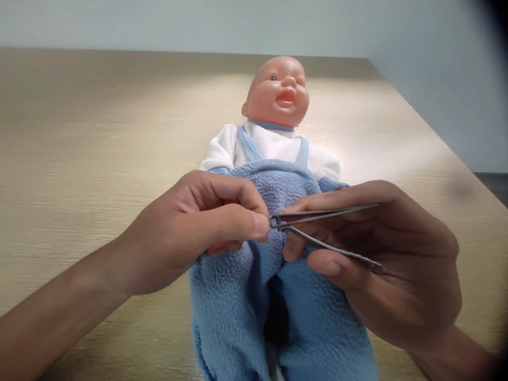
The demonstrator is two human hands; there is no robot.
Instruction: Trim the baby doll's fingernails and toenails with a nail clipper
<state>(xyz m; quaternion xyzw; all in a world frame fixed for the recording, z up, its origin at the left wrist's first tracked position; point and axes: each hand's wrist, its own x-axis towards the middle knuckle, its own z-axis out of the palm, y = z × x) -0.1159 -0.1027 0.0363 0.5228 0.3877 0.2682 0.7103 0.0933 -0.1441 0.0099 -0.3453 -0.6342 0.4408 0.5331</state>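
The head view looks from above and beyond the foot end of the doll, facing forward and down along its body towards its head. It is near: the doll's legs run off the bottom edge. The left hand and right hand come between camera and doll; behind it show the table's far edge and wall.

The clipper's tip, perhaps against the left fingers, is unclear — the doll's legs run off below.
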